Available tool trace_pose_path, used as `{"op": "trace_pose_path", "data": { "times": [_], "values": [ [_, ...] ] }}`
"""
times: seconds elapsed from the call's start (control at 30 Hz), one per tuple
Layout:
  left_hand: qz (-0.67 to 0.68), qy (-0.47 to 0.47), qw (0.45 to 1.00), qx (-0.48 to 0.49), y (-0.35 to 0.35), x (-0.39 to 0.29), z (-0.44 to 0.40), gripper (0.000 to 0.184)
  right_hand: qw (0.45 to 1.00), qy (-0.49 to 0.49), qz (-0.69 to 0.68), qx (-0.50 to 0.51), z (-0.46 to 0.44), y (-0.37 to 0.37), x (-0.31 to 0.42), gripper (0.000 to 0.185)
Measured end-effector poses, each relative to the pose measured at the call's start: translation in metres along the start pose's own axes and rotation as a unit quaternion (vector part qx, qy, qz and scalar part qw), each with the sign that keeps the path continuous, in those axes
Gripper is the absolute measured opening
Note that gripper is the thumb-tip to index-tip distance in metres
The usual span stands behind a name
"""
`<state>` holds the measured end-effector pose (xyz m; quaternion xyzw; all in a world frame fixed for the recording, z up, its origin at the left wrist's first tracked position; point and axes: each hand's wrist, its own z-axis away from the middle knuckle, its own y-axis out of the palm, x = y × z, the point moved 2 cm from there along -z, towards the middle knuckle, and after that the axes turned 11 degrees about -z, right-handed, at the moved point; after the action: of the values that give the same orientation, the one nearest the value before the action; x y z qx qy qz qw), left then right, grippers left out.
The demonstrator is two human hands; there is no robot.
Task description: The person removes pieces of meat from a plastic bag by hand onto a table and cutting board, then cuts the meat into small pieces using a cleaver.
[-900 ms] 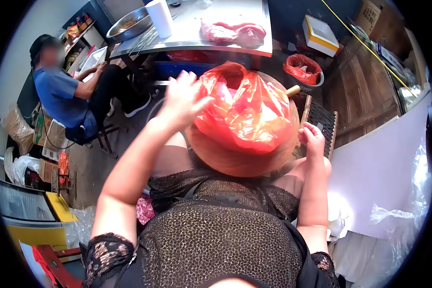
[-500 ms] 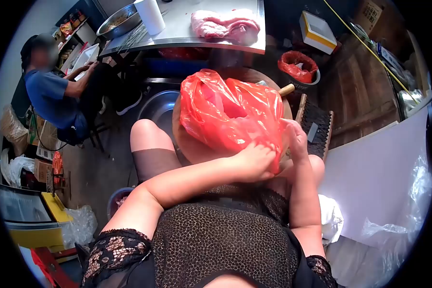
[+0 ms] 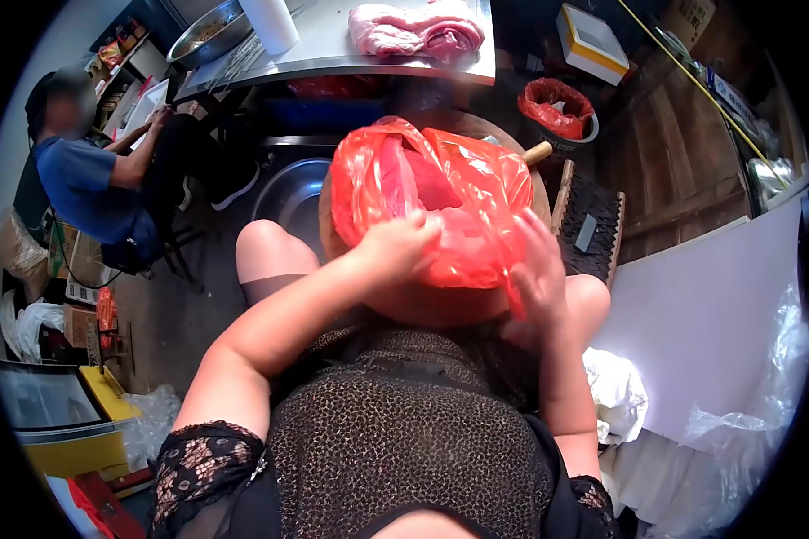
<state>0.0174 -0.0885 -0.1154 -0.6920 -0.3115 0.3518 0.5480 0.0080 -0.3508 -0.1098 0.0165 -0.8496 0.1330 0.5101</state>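
A red plastic bag sits on a round wooden board in front of my knees. Its mouth faces up, and something pinkish-red shows inside, too covered to make out. My left hand is closed on the near left part of the bag's rim. At the bag's right side is my right hand, its fingers stretched out along the plastic and a loose red corner hanging beside them. A wooden handle sticks out from behind the bag; the rest of that tool is hidden.
Ahead stands a metal table with raw meat, a paper roll and a steel bowl. A red-lined bin is at far right. A seated person works at left. A metal basin lies on the floor.
My left hand has moved left and up from the bag's near right corner to its rim. My right hand's fingers have spread. The bag's mouth is wider.
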Motion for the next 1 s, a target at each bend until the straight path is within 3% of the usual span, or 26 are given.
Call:
{"op": "trace_pose_path", "data": {
  "times": [0.07,0.17,0.27,0.33,0.4,0.47,0.5,0.53,0.6,0.63,0.7,0.73,0.8,0.83,0.93,0.97,1.0],
  "values": [
    [-0.060,0.030,0.997,0.035,0.011,-0.010,0.026,0.029,0.968,-0.041,0.213,0.123,0.004,0.021,0.044,0.074],
    [-0.029,0.106,0.994,-0.008,0.012,-0.009,0.048,0.028,0.921,-0.047,0.328,0.206,0.011,0.052,0.048,0.065],
    [-0.019,0.127,0.991,0.036,0.015,0.002,0.058,0.022,0.904,-0.035,0.414,0.100,0.003,0.031,0.025,0.039],
    [0.074,0.042,0.991,0.105,0.024,0.018,0.068,0.024,0.893,0.080,0.428,0.114,-0.003,0.000,0.013,0.027],
    [0.135,-0.014,0.981,0.135,0.008,0.021,0.063,0.027,0.876,0.003,0.481,0.042,-0.009,-0.038,-0.002,0.017],
    [0.215,-0.051,0.973,-0.059,0.005,0.019,0.044,0.022,0.834,0.046,0.550,-0.018,-0.018,-0.075,-0.013,0.015],
    [0.187,-0.073,0.975,-0.098,-0.008,0.012,0.031,0.022,0.832,0.045,0.553,-0.018,-0.016,-0.090,-0.021,0.015],
    [0.164,-0.040,0.977,-0.133,-0.013,0.008,0.015,0.025,0.836,0.100,0.539,-0.019,-0.017,-0.104,-0.033,0.015],
    [0.086,0.038,0.996,-0.007,-0.022,0.000,-0.018,0.039,0.837,0.154,0.525,-0.019,-0.016,-0.111,-0.049,0.016],
    [0.087,0.038,0.995,-0.008,-0.010,-0.005,-0.032,0.039,0.857,0.166,0.487,-0.025,-0.015,-0.103,-0.051,0.017],
    [-0.102,0.030,0.991,0.086,0.028,-0.014,-0.057,0.060,0.883,0.196,0.426,-0.029,-0.008,-0.093,-0.065,0.017],
    [-0.104,0.034,0.990,0.088,0.025,-0.024,-0.061,0.060,0.881,0.232,0.410,-0.029,-0.007,-0.085,-0.064,0.016],
    [-0.128,0.002,0.978,0.162,0.024,-0.046,-0.053,0.078,0.905,0.219,0.363,-0.039,-0.012,-0.076,-0.058,0.015],
    [-0.160,0.009,0.986,0.055,0.030,-0.049,-0.045,0.075,0.905,0.226,0.358,-0.043,-0.012,-0.076,-0.057,0.015],
    [-0.063,-0.005,0.990,0.129,0.024,-0.053,-0.038,0.066,0.901,0.238,0.360,-0.035,-0.016,-0.076,-0.056,0.014],
    [-0.095,0.022,0.995,0.018,0.041,-0.046,-0.030,0.053,0.903,0.243,0.352,-0.041,-0.018,-0.077,-0.054,0.014],
    [-0.097,0.024,0.995,0.019,0.039,-0.045,-0.023,0.053,0.904,0.248,0.344,-0.047,-0.019,-0.078,-0.051,0.014]
  ]
}}
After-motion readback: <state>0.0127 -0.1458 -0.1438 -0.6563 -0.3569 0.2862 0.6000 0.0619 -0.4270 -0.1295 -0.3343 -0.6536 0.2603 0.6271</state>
